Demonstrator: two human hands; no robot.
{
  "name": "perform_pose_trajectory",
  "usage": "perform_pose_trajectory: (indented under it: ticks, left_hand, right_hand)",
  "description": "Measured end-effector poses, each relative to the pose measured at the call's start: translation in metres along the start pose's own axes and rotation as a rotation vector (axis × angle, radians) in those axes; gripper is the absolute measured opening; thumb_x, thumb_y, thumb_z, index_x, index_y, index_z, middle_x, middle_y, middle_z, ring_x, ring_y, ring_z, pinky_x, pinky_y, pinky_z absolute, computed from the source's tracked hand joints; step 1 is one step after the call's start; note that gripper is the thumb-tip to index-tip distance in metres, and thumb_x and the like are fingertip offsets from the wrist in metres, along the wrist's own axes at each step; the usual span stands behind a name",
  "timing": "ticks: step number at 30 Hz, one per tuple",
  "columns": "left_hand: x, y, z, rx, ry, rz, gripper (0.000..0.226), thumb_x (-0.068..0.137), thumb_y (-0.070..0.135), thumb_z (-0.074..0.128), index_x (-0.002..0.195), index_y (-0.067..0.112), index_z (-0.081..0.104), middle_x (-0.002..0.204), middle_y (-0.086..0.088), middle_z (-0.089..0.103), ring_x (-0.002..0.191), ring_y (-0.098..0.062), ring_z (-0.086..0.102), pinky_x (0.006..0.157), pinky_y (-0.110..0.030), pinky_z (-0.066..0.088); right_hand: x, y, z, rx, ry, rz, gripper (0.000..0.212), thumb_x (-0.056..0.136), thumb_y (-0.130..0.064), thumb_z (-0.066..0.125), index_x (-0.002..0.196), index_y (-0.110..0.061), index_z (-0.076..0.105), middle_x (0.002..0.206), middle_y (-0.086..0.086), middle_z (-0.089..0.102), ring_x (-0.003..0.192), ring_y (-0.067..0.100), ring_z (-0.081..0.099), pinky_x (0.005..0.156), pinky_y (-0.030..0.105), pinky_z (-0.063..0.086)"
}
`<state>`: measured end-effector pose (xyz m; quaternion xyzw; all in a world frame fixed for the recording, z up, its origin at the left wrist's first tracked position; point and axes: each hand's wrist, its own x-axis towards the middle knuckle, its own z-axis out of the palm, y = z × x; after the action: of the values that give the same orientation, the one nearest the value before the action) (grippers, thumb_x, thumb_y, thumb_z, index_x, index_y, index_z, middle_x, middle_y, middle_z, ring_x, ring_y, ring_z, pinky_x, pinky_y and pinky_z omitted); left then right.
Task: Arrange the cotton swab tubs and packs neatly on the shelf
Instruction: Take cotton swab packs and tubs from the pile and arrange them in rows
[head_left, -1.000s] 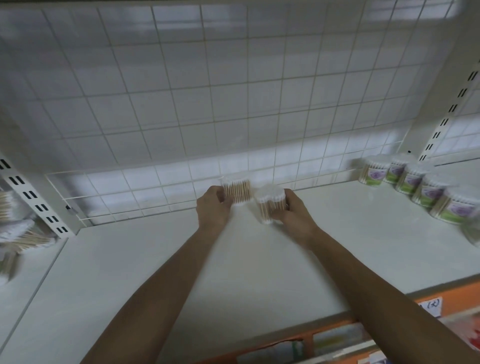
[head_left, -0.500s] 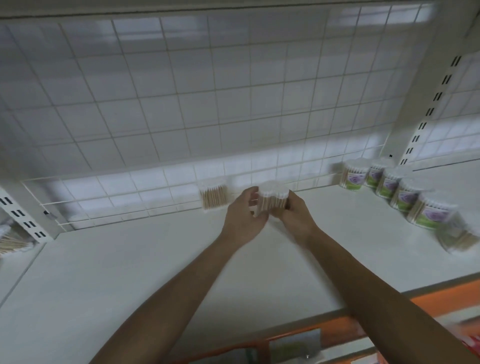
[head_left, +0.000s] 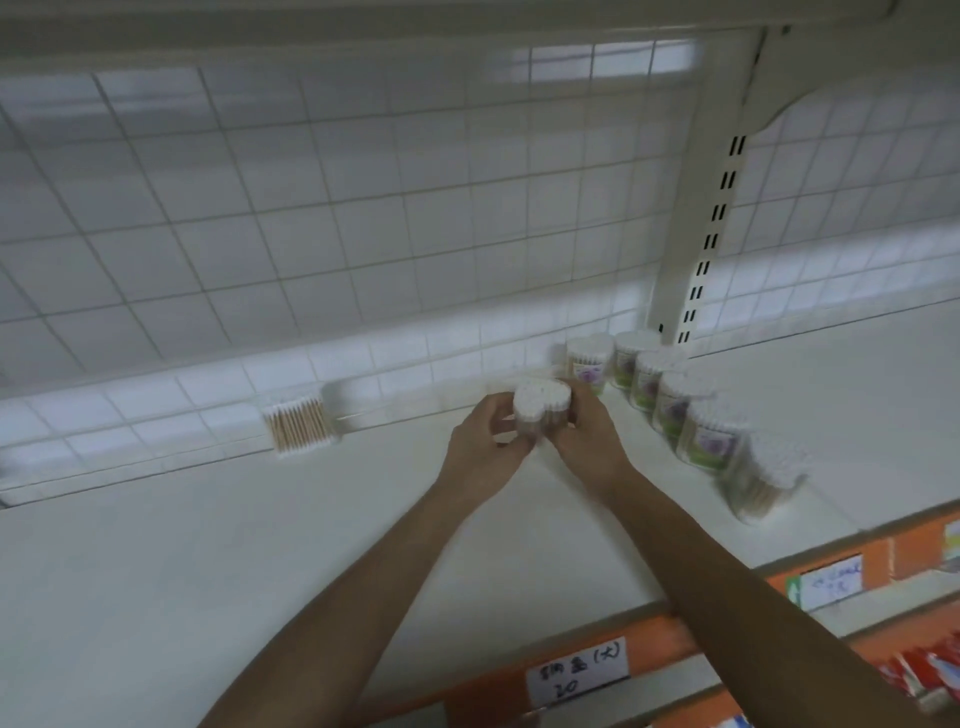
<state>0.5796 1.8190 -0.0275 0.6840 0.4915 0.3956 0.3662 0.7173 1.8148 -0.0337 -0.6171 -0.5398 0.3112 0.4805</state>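
Observation:
Both hands hold one clear heart-shaped tub of cotton swabs (head_left: 541, 402) just above the white shelf (head_left: 260, 561), near the wire back grid. My left hand (head_left: 485, 441) grips its left side and my right hand (head_left: 589, 441) its right side. A second clear tub of wooden swabs (head_left: 301, 425) stands alone against the grid to the left, untouched. A row of several round tubs with purple and green labels (head_left: 670, 400) runs along the shelf's right side, ending in an unlabelled tub (head_left: 763, 478) near the front.
The wire back grid (head_left: 363, 234) closes the rear of the shelf. A slotted upright post (head_left: 701, 234) stands behind the labelled row. An orange price rail (head_left: 649, 639) with paper tags marks the front edge, with goods on the shelf below.
My left hand let go of the left tub, leaving it by the grid, and joined my right hand on the heart-shaped tub. Both hands have shifted right, toward the labelled row.

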Motion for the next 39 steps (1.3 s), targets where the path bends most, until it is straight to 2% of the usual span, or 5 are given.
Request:
perform_pose_trajectory:
  ticks: [9,19,28,34,39]
  left_hand:
    - [0.009,0.003,0.039,0.066,-0.046,-0.074,0.061,0.078,0.026,0.075,0.133,0.020,0.047,0.119,0.007,0.057,0.098,-0.008,0.057,0.079,-0.016,0.044]
    - [0.021,0.003,0.059,0.053,0.186,-0.143,0.046,0.069,0.031,0.075,0.097,0.015,0.043,0.090,-0.003,0.066,0.079,-0.022,0.067,0.078,-0.042,0.055]
    - [0.032,0.006,0.064,-0.002,-0.033,-0.114,0.079,0.075,0.009,0.076,0.139,0.022,0.031,0.123,0.010,0.053,0.079,-0.009,0.056,0.082,-0.028,0.053]
    - [0.047,0.009,0.065,-0.005,-0.075,-0.080,0.041,0.076,0.007,0.073,0.113,0.015,0.059,0.094,0.009,0.061,0.067,-0.009,0.057,0.069,-0.021,0.051]
    - [0.052,0.008,0.084,0.114,0.055,-0.098,0.047,0.069,0.027,0.079,0.108,0.020,0.053,0.102,0.006,0.063,0.066,-0.009,0.063,0.072,-0.032,0.053]
  right_hand:
    - [0.011,0.012,-0.032,-0.216,-0.013,-0.073,0.024,0.081,0.001,0.054,0.102,-0.006,0.062,0.097,0.001,0.066,0.089,0.016,0.061,0.072,0.023,0.043]
    - [0.018,-0.005,-0.037,-0.309,-0.004,-0.103,0.042,0.083,-0.027,0.059,0.122,-0.015,0.051,0.122,0.004,0.053,0.105,0.019,0.055,0.086,0.027,0.042]
    - [0.029,-0.001,-0.054,-0.438,-0.059,-0.115,0.044,0.085,-0.021,0.062,0.127,-0.014,0.051,0.132,0.006,0.048,0.121,0.019,0.044,0.087,0.020,0.030]
    - [0.021,0.005,-0.061,-0.663,0.111,-0.282,0.036,0.085,-0.016,0.057,0.121,-0.015,0.060,0.124,0.010,0.047,0.118,0.029,0.041,0.099,0.032,0.026]
    - [0.012,0.002,-0.070,-0.678,0.132,-0.268,0.034,0.086,-0.007,0.053,0.119,-0.009,0.059,0.125,0.012,0.044,0.114,0.029,0.042,0.090,0.034,0.038]
